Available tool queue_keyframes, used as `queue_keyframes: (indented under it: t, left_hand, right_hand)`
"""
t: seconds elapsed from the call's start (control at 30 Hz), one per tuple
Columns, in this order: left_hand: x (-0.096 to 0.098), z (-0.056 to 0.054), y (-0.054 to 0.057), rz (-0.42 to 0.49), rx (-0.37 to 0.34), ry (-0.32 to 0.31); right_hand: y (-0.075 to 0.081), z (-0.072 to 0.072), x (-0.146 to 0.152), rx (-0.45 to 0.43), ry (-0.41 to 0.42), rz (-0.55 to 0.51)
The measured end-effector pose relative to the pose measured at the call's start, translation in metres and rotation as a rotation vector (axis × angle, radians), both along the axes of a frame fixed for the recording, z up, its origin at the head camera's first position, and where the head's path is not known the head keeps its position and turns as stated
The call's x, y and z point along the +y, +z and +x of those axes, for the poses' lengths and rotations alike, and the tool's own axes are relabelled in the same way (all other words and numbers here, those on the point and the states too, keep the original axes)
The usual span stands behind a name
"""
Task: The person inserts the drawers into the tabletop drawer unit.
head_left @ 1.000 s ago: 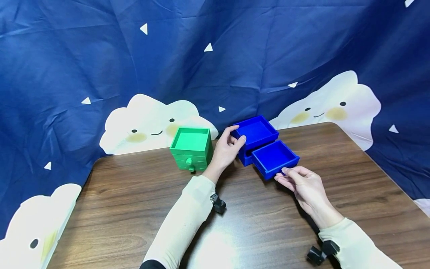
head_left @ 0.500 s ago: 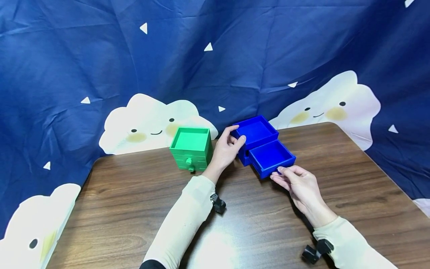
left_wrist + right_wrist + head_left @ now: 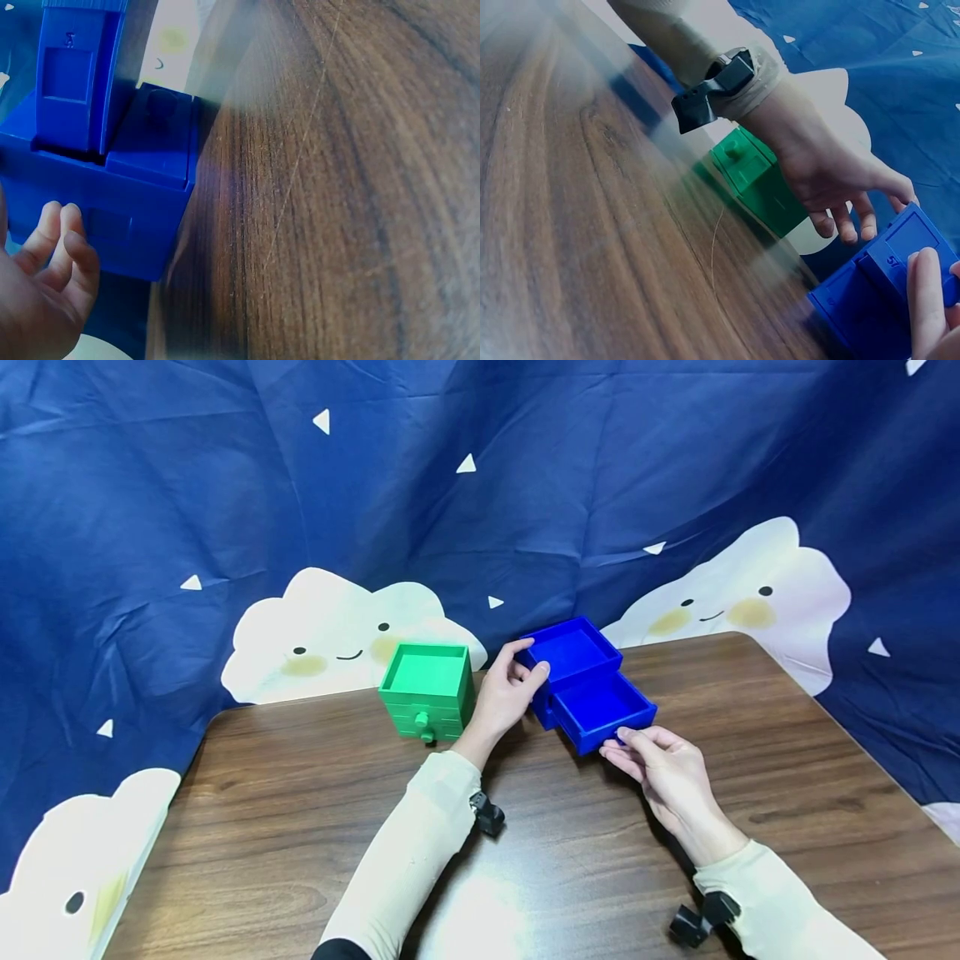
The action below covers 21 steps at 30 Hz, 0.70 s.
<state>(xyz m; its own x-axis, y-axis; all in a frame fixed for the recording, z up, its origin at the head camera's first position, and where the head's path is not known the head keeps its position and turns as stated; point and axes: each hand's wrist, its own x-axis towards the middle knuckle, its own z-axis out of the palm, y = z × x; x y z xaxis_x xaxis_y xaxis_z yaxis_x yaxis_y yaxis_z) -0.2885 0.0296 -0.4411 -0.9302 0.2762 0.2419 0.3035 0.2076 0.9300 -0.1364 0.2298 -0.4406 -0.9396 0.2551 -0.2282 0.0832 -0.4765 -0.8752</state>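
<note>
A small blue drawer box (image 3: 573, 652) with an open tray top stands at the back of the table. Its drawer (image 3: 604, 703) is slid partly out toward the front right, with nothing inside. My left hand (image 3: 506, 697) holds the box by its left side, index finger along the top edge and thumb at the front corner. In the left wrist view, several fingertips lie against the blue side wall (image 3: 161, 232). My right hand (image 3: 671, 777) pinches the drawer's front between thumb and fingers, which mostly cover its knob.
A green drawer box (image 3: 427, 677) with small knobs (image 3: 422, 720) stands left of the blue one, right beside my left forearm. The wooden table (image 3: 300, 827) ends at a blue curtain (image 3: 375, 485) with printed clouds. Black cameras are strapped to both wrists.
The blue drawer has slid some way back into its box, the right hand moving left and away from me with it. The left hand and the box have stayed put.
</note>
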Motion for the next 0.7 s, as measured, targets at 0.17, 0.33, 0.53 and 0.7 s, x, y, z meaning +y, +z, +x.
queue_keyframes:
  t: [0.17, 0.33, 0.53, 0.7]
  left_hand:
    - [0.000, 0.000, 0.000, 0.001, 0.001, -0.008]
    - [0.000, -0.001, 0.001, -0.003, 0.006, -0.005]
    - [0.000, 0.000, 0.001, -0.002, 0.009, -0.012]
    - [0.000, 0.000, 0.001, -0.002, 0.009, -0.008]
  right_hand:
    - [0.000, -0.002, -0.002, -0.012, -0.002, 0.002]
    - [-0.001, -0.005, -0.003, -0.013, -0.007, -0.003]
    - [-0.003, -0.010, -0.006, -0.002, -0.013, -0.002]
    - [-0.005, -0.017, -0.009, 0.002, -0.008, -0.002]
